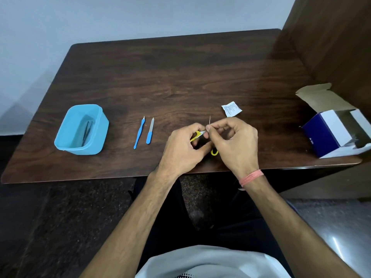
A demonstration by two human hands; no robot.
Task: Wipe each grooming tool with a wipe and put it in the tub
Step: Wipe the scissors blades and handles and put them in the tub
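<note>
My left hand (183, 148) grips small yellow-handled scissors (196, 135) above the table's front edge, their thin blade tip (210, 119) pointing away from me. My right hand (234, 141) pinches the blades near the handle; a bit of white shows between the fingers, and I cannot tell if it is a wipe. A yellow loop (214, 152) pokes out below the hands. Two blue-handled tools lie to the left: a slim pick (139, 133) and a short file (150, 131). The light blue tub (66, 137) stands at the far left with dark tweezers (86, 131) inside.
A torn white sachet (231, 108) lies just beyond my right hand. An open blue and white cardboard box (329, 131) sits at the table's right edge beside a wooden panel (331, 47). The dark wooden table (180, 77) ends against a pale wall.
</note>
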